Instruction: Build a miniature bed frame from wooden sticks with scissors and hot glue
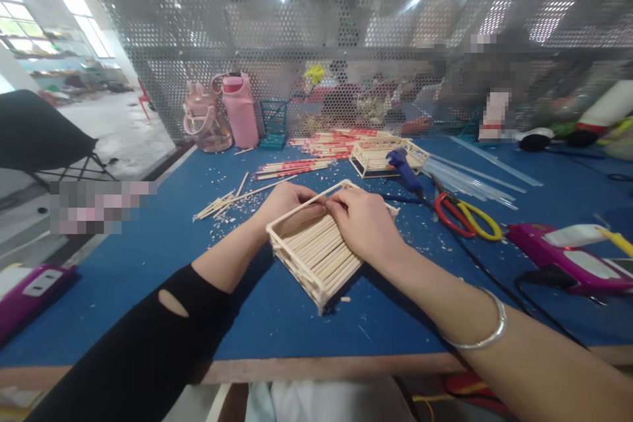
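A small open box built from pale wooden sticks point(316, 254) lies on the blue table point(277, 313) in front of me. My left hand point(287, 204) is curled over its far left side, fingers pressed on the top rail. My right hand point(363, 221) rests on the sticks of its floor, with fingertips pinching the same rail beside the left hand. A silver bangle point(482, 336) circles my right wrist. The fingertips of both hands meet at the rail.
A blue glue gun point(403, 168), red and yellow scissors point(462, 214), clear glue sticks point(469, 178), a second stick frame point(380, 155) and loose sticks point(297, 168) lie beyond. Pink bottles point(232, 109) stand at the back. A magenta glue gun point(568, 257) lies right. Mesh screen behind.
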`<state>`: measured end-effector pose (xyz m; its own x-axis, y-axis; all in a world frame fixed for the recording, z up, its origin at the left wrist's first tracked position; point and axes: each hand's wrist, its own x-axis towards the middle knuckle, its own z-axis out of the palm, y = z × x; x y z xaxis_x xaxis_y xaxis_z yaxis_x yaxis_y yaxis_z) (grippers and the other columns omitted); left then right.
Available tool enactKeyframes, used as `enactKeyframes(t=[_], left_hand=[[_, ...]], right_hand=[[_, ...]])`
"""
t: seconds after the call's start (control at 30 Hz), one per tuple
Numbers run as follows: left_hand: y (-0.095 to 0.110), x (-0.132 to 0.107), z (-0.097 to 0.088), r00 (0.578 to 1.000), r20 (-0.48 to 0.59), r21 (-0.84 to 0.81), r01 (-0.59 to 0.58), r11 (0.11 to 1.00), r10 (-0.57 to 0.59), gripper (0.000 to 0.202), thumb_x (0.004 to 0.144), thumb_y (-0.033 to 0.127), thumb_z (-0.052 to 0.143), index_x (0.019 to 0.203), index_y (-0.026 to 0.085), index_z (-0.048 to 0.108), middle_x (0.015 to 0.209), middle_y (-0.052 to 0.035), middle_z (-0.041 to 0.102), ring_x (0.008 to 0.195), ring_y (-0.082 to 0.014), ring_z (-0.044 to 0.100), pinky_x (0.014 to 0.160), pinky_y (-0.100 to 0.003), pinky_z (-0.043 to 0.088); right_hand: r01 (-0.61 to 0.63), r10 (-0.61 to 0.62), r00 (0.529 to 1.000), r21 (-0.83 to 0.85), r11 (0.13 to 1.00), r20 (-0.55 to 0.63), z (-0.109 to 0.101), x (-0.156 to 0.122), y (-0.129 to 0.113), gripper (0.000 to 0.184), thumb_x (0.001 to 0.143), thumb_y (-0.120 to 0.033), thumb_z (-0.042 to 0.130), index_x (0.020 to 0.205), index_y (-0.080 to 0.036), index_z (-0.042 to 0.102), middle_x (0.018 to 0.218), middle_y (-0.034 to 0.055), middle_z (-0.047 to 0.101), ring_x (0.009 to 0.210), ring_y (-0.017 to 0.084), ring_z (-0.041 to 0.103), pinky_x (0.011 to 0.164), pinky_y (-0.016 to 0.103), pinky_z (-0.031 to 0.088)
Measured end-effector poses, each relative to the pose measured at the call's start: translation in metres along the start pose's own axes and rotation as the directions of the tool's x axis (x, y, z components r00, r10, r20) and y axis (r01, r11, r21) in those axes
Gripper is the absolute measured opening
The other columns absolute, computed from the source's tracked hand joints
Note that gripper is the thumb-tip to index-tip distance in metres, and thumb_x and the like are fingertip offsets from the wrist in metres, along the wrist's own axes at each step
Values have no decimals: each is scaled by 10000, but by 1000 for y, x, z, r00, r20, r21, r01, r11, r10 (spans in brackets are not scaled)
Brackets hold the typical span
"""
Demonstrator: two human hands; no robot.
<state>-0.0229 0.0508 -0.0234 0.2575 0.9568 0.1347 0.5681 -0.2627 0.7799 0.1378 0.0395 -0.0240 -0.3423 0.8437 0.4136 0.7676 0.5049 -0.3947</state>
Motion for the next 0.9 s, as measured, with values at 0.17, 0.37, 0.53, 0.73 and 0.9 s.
enactKeyframes(t=[0.17,0.37,0.53,0.73,0.9], left_hand=[[-1,-1,-1,1000,3,-6,-9,1000,9,258,705,371,653,798,150,747,708,-15,705,626,-129,578,559,-214,406],[-1,-1,1,999,33,-105,10,994,-6,276,714,375,668,862,156,746,752,-20,713,654,-128,584,586,-214,426],[0,-1,1,1000,15,-77,8,997,-7,258,696,348,686,875,176,756,757,-22,714,676,-137,587,591,-222,427],[4,-2,2,1000,2,-73,28,997,-28,237,681,328,678,830,161,758,702,-13,698,629,-127,574,574,-220,414],[2,-2,3,999,-11,-77,44,996,-44,240,660,309,679,817,144,754,695,-20,698,614,-125,566,579,-225,411]], right_hand=[[-10,10,1000,3,1000,4,0,0,0,240,874,-152,465,850,-140,703,881,96,716,809,205,626,723,307,423],[-27,27,1000,-34,999,-15,1,1,0,234,869,-163,468,840,-132,698,851,99,712,775,206,630,699,309,429],[-14,14,1000,-99,995,-1,0,0,-1,234,879,-163,465,851,-133,696,888,107,714,807,210,636,697,308,424],[-8,5,1000,-190,982,-21,-1,0,-1,221,862,-181,485,798,-171,697,840,92,713,747,204,635,613,306,408],[6,-1,1000,-190,982,23,-2,0,-2,237,882,-197,472,848,-161,703,898,104,711,807,218,638,637,312,415]])
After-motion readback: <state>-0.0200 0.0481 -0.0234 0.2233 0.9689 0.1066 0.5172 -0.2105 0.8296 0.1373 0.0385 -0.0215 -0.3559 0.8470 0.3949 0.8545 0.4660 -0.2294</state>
